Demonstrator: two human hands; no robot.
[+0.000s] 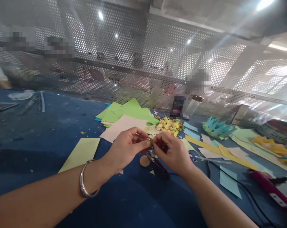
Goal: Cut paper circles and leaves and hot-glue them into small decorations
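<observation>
My left hand (pixel 130 146), with a silver bangle on its wrist, pinches with thumb and fingers. Facing it, my right hand (pixel 173 151) pinches too, its fingertips almost meeting the left ones. Between them is a small dark greenish piece (pixel 151 143), mostly hidden by the fingers. On the blue table below lies a hand tool (pixel 161 167) with metal tips and dark red handles, either scissors or pliers. A round tan disc (pixel 144 161) lies beside it. Just beyond my hands is a heap of small green, yellow and orange folded paper pieces (pixel 169 125).
Green sheets (pixel 124 109), a pale pink sheet (pixel 117 126) and a pale yellow-green sheet (pixel 81 153) lie left. Rightward are yellow strips (pixel 205 144), a spiky blue paper form (pixel 216 127), a magenta power strip (pixel 268 186) and a black cable (pixel 247 186). A perforated metal screen (pixel 124 63) stands behind.
</observation>
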